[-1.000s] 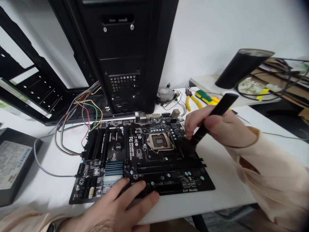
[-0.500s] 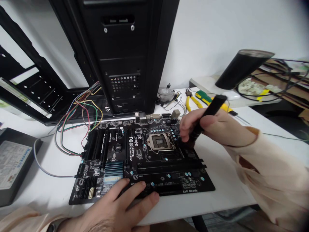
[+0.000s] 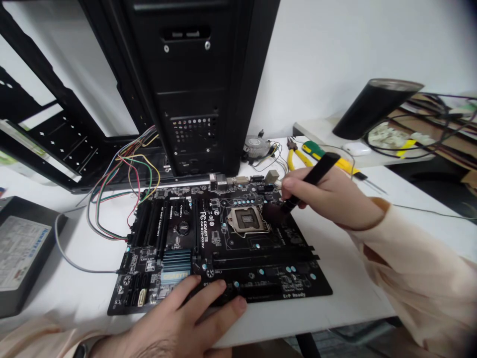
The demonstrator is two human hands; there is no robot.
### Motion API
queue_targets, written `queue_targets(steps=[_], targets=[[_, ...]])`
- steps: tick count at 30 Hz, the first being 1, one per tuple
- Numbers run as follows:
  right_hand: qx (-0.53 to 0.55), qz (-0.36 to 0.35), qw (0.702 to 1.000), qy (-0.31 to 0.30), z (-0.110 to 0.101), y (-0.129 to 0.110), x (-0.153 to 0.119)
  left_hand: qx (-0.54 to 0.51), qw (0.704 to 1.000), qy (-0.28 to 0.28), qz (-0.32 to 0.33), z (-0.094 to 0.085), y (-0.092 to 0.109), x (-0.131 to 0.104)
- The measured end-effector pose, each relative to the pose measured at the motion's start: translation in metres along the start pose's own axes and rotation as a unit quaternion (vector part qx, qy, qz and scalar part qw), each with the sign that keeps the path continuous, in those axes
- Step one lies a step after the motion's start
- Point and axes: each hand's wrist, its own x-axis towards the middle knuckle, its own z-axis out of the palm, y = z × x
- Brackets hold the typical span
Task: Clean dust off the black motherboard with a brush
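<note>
A black motherboard [image 3: 238, 258] lies flat on the white table. My left hand [image 3: 182, 318] rests on its near edge with fingers spread, beside the blue heatsink [image 3: 176, 266]. In my right hand [image 3: 328, 196] is a black brush [image 3: 318, 174], gripped by its handle and tilted down to the left. Its dark, blurred bristle end meets the board just right of the metal CPU socket [image 3: 248, 220]. Thin coloured wires [image 3: 112, 199] run from the board's left side toward the computer case [image 3: 194, 99].
The tall black case stands behind the board. A power supply [image 3: 22, 248] sits at the left. Beyond the board are a CPU cooler [image 3: 256, 146], yellow-handled pliers [image 3: 298, 155] and a green-and-yellow screwdriver [image 3: 335, 160]. A black cylinder [image 3: 372, 109] leans farther right near tangled cables [image 3: 443, 119].
My right hand has turned and shifted slightly right, bringing the brush to a flatter slant. The left hand stays in place on the board.
</note>
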Motion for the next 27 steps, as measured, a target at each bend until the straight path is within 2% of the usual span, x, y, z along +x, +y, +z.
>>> queue_targets(steps=[2,5,7,10,13,17,20,24,27], targets=[[-0.016,-0.01,0.999,0.038,-0.0005,-0.0002,-0.0005,0.002,1.0,-0.001,0.005,0.001,-0.0003,-0.0004],[0.059,-0.055,0.994,0.076,0.0004,-0.0002,0.0001,0.0,1.0,0.014,0.005,0.0033,-0.0002,-0.0016],[0.067,-0.098,0.991,0.057,0.0021,-0.0016,0.0015,0.001,1.0,0.019,0.006,0.0043,0.0001,-0.0023],[-0.027,-0.138,0.99,0.002,0.0034,-0.0049,0.0033,0.003,1.0,0.006,0.006,0.0039,0.0003,-0.0022],[-0.078,-0.133,0.988,-0.008,0.0017,-0.0053,0.003,-0.002,1.0,-0.003,0.015,0.0024,-0.0003,-0.0009],[-0.034,-0.151,0.987,0.03,0.0024,-0.001,0.0016,0.004,1.0,-0.006,0.018,0.0008,-0.0012,-0.0008],[-0.033,-0.169,0.985,0.013,0.0061,-0.0005,0.0022,0.005,1.0,-0.003,0.015,0.0005,-0.0008,-0.0021],[-0.079,-0.136,0.987,-0.015,0.0041,-0.0039,0.0026,0.009,1.0,0.005,0.007,0.0021,0.0005,-0.0026],[-0.063,-0.134,0.989,0.011,-0.0002,-0.0034,0.0011,0.007,1.0,0.012,0.001,0.0035,0.0007,-0.0017]])
